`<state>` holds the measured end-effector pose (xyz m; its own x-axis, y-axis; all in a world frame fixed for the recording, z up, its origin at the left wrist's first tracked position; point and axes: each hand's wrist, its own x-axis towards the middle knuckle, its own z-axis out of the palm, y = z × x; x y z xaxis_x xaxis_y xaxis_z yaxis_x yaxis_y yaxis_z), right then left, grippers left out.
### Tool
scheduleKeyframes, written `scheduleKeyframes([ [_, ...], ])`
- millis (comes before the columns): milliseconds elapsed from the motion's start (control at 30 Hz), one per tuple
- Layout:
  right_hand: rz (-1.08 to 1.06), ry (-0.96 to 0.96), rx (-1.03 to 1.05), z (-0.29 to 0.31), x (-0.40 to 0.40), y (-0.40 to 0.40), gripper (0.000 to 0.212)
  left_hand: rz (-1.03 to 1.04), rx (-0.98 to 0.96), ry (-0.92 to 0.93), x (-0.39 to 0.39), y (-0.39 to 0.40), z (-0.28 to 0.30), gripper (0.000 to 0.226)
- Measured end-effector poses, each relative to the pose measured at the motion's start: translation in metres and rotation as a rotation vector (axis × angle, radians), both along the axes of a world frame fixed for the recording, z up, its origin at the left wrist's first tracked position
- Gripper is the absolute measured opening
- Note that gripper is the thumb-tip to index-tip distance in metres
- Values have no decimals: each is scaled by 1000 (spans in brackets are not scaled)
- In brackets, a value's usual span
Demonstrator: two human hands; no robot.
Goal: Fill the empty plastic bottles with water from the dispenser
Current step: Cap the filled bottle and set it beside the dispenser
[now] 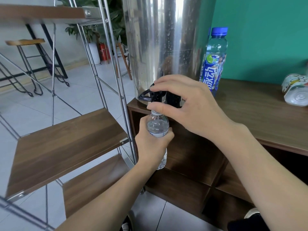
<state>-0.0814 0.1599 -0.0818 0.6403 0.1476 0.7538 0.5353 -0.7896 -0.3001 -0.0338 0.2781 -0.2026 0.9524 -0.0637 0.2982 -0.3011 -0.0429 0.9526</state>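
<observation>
Head view: a clear bottle [158,129] was held upright by the left hand [152,144], with the fingers wrapped round its midsection and label. Its open mouth was positioned directly beneath the black tap [154,95] of the steel dispenser [165,47]. The right hand [188,105] was placed on the tap, with fingertips curled over the lever top and the thumb below near the bottle neck (whether the lever was actually pressed could not be told). No stream of water could be made out, and the fill level in the bottle was unclear.

Handling, as judged: the bottle was thin-walled and light, and would be expected to dent under a hard squeeze and to grow noticeably heavier as it filled. A wet surface would be slippery. A firm but moderate grip round the middle, as shown, was considered suitable; the neck should be kept aligned with the spout to avoid spillage.

Count: three bottles were visible in all. One was in hand. One blue-capped bottle [214,60] stood upright on the cabinet [250,110] just right of the dispenser. One further bottle [295,90] lay on its side at the far right of the cabinet top. One dispenser and one tap were present.
</observation>
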Motion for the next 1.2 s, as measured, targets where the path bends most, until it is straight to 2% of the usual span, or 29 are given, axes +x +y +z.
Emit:
scheduleKeyframes([
  [167, -9, 12, 20, 0, 7, 5, 30, -5, -15, 13, 0, -1, -1, 58],
  [533, -79, -99, 3, -1, 10, 12, 29, 0, -25, 20, 2, -2, -3, 59],
  [1200, -69, -49, 21, 2, 7, 12, 29, 6, -22, 14, 3, -4, -5, 60],
])
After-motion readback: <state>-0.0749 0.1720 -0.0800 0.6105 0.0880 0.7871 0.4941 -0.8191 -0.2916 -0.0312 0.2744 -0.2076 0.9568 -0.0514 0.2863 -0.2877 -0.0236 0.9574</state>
